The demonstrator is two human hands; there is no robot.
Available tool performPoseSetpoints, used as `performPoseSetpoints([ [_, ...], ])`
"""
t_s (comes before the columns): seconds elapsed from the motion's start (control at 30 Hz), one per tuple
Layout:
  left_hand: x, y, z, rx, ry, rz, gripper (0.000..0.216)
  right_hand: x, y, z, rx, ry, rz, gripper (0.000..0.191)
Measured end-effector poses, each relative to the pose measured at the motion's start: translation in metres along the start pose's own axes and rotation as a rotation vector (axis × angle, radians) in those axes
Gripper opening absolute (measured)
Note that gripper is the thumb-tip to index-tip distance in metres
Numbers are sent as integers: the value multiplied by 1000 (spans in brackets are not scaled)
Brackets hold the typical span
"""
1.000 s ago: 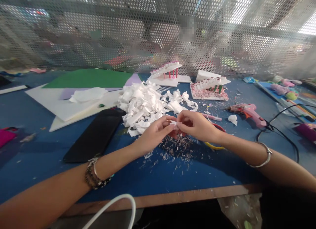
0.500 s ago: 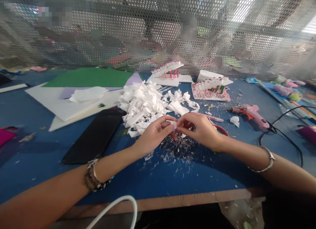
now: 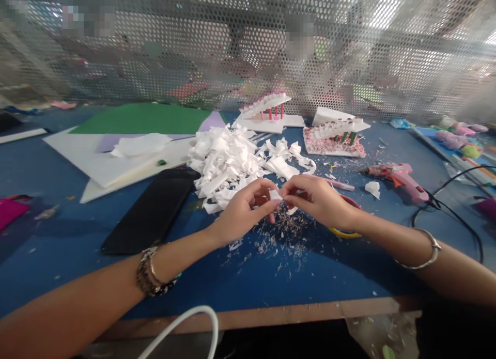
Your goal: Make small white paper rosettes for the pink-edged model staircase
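Between my two hands is a small white piece of paper (image 3: 275, 194). My left hand (image 3: 248, 208) pinches it from the left with thumb and fingers. From the right, the fingertips of my right hand (image 3: 310, 198) are closed on its other edge. Just behind the hands rises a heap of torn white paper strips (image 3: 225, 157). Fine shredded scraps (image 3: 284, 237) lie on the blue table under them. Scissors with a yellow and red handle (image 3: 344, 234) show partly beneath my right wrist, and a pink stick-like tool (image 3: 341, 185) lies behind that hand.
A pink glue gun (image 3: 405, 179) with a black cord lies to the right. Two small foam-board models (image 3: 267, 113) stand at the back before a perforated metal screen (image 3: 174, 54). At left are a black pouch (image 3: 151, 212), white boards (image 3: 83, 155) and a green sheet (image 3: 147, 119).
My hands have drawn slightly apart, and more of the white paper piece shows between the fingertips. The whole view has shifted a little; more of the yellow scissors handle is visible.
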State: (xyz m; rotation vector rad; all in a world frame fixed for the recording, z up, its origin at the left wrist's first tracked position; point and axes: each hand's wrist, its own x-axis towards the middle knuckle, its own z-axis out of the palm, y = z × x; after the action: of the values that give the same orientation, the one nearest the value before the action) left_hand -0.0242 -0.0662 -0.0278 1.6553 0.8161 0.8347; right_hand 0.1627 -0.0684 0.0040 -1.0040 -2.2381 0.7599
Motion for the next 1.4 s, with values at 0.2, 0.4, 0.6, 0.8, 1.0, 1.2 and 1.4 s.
performPoseSetpoints([
  [0.2, 3, 1, -1, -173, -47, -9, 11, 0, 4, -4, 156, -96, 39, 10],
  [0.4, 2, -2, -2, -283, -125, -15, 9, 1, 5, -6, 397, -216, 73, 12],
  [0.6, 3, -1, -6, -347, -89, -31, 9, 3, 7, -9, 483, -165, 81, 10],
  [0.8, 5, -5, -8, -307, -89, -48, 15, 1, 7, -8, 276, -124, 26, 10],
  [1.0, 5, -6, -4, -171, -22, -56, 20, -1, 0, -7, 26, -76, -136, 10],
  [1.2, 3, -4, -1, -146, -58, 18, 16, -3, -4, 3, -52, -14, -15, 15],
  [1.4, -1, 0, 0, -124, -152, -1, 13, -8, -12, 9, 50, -19, -57, 3],
])
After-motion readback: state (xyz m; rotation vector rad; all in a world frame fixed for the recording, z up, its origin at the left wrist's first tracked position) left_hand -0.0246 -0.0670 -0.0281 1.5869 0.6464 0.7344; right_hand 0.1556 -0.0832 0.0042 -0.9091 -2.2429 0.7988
